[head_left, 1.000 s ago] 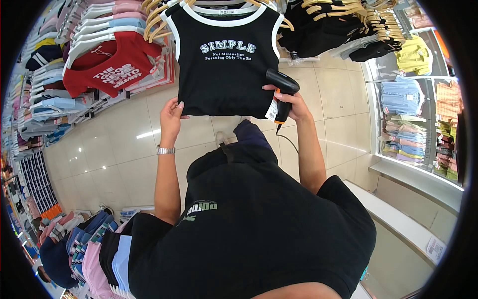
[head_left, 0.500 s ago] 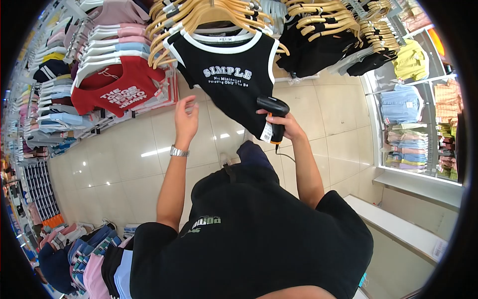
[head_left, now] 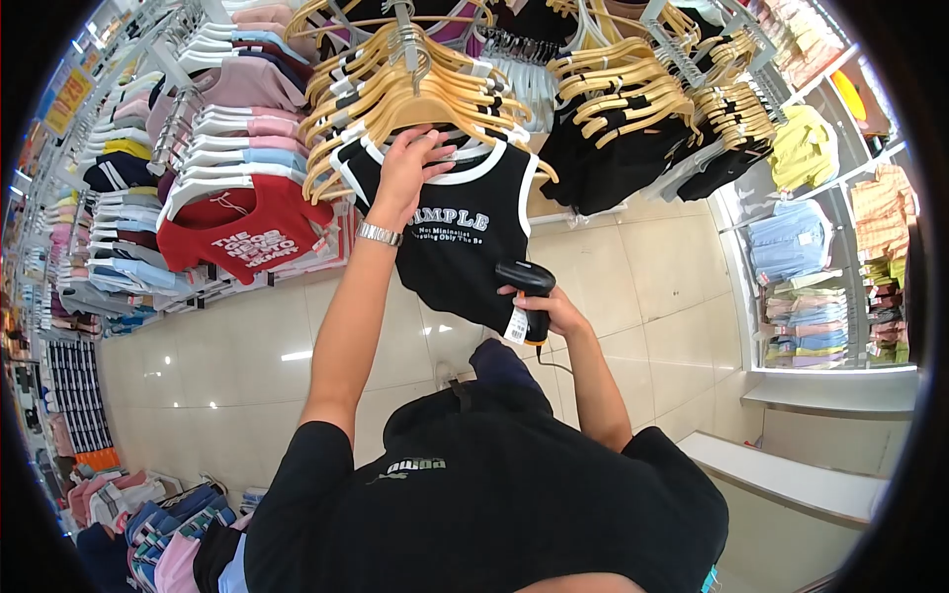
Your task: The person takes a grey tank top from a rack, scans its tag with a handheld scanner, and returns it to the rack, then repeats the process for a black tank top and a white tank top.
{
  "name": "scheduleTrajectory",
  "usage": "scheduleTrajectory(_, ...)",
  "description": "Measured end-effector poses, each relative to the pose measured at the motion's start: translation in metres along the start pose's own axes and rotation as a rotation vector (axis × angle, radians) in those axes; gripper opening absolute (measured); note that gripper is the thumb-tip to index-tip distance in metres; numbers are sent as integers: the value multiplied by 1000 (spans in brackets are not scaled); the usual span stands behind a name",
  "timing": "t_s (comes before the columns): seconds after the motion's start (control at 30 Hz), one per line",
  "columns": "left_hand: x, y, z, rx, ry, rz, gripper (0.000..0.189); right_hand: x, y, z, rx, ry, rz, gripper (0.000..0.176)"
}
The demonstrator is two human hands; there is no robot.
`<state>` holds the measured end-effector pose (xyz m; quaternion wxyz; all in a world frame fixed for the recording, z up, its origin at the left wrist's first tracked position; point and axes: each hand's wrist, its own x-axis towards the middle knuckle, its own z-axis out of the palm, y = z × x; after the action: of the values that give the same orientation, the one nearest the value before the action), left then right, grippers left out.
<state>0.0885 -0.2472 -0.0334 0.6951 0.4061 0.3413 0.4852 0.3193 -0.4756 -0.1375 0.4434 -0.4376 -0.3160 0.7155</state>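
Observation:
A black tank top [head_left: 450, 262] with white trim and white lettering hangs on a wooden hanger [head_left: 420, 109] at the front of a rack. My left hand [head_left: 407, 173], with a metal watch at the wrist, is at its neckline, fingers apart; it covers the left part of the collar and some of the lettering. My right hand [head_left: 561, 314] is wrapped round a black barcode scanner [head_left: 526, 279] in front of the lower right of the top. A white price tag [head_left: 516, 326] lies against the scanner's handle by my right thumb. A cable runs from the scanner's base.
Red shirts [head_left: 247, 229] and pale tops on white hangers fill the left rack. Black garments [head_left: 618, 163] hang to the right. Wall shelving holds a blue shirt [head_left: 791, 237] and folded clothes [head_left: 806, 321]. A white ledge [head_left: 781, 474] stands at lower right, folded clothes at lower left.
My left hand has moved up from beside the top to its neckline. The rack, the top and the scanner in my right hand sit lower in view.

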Motion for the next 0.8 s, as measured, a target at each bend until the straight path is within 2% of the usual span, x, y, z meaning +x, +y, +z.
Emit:
scheduleTrajectory(0.1, 7, 11, 8, -29, -33, 6, 33, 3, 3, -4, -18, -20, -3, 15)
scheduleTrajectory(0.2, 9, 17, 10, -46, -44, -32, 34, 3, -3, -1, -28, -8, 10, 15)
scheduleTrajectory(0.37, 4, 34, 27, -33, -33, 40, 34, 11, -11, -6, -29, -13, -13, 23)
scheduleTrajectory(0.43, -3, 34, 35, 49, 51, 127, 35, 16, -18, -6, -31, -13, -26, 29)
scheduleTrajectory(0.6, -35, 13, 53, 52, 121, 366, 40, 20, -15, -1, -213, -9, -79, 35)
scheduleTrajectory(0.73, -83, 5, 63, 49, 160, 430, 45, 21, 20, -8, -469, 24, -56, 38)
scheduleTrajectory(0.77, -92, 2, 61, 58, 157, 425, 45, 21, 30, -13, -502, 10, 9, 51)
scheduleTrajectory(0.8, -100, -3, 58, 63, 155, 424, 45, 16, 30, -6, -546, 17, -27, 56)
